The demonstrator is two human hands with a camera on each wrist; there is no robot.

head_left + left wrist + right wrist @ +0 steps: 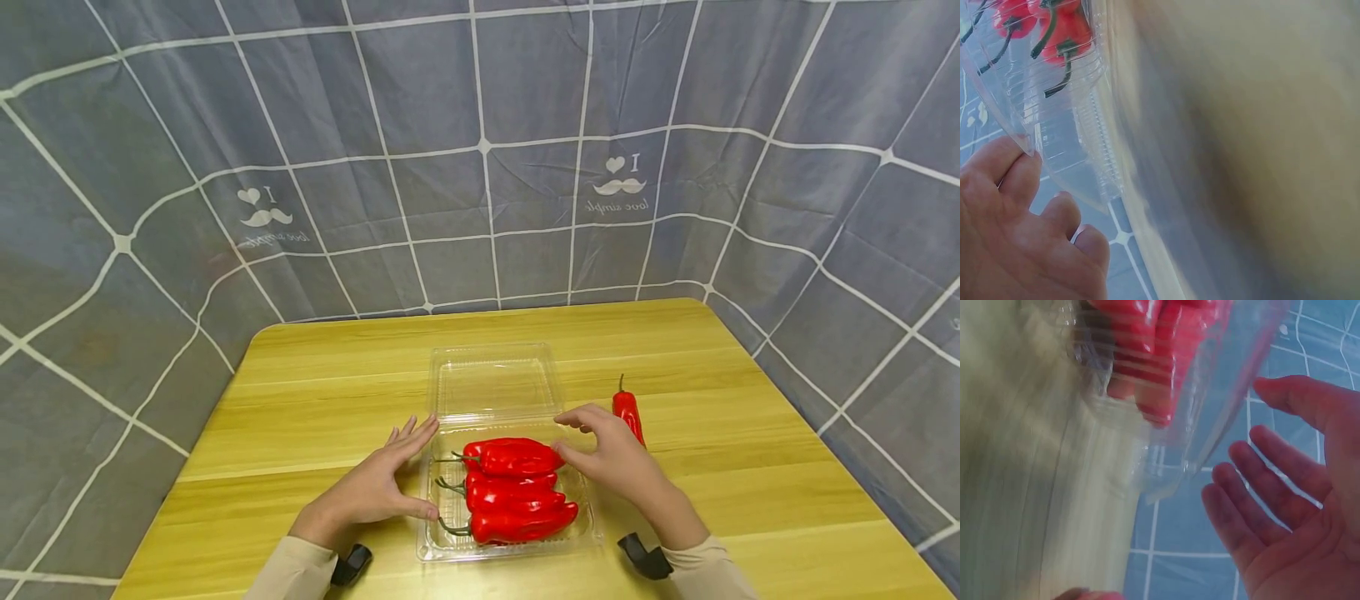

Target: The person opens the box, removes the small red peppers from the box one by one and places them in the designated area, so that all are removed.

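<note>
Two open-fingered hands, left hand point(375, 487) and right hand point(611, 458), flanking pepper-filled clamshell point(450, 546); stray pepper point(628, 414) beside.

On the grey checked cloth point(480, 150) behind the table, a small white print is being shown twice: a heart, the letter "I" and a moustache. Under the right print point(619, 185), "love simple" is being read, mirrored. The line under the left print point(264, 218) is too faint to be read surely.

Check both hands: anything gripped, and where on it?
Nothing gripped. Left hand and right hand are open, flanking the clear clamshell box; contact with its edges can't be told.
</note>
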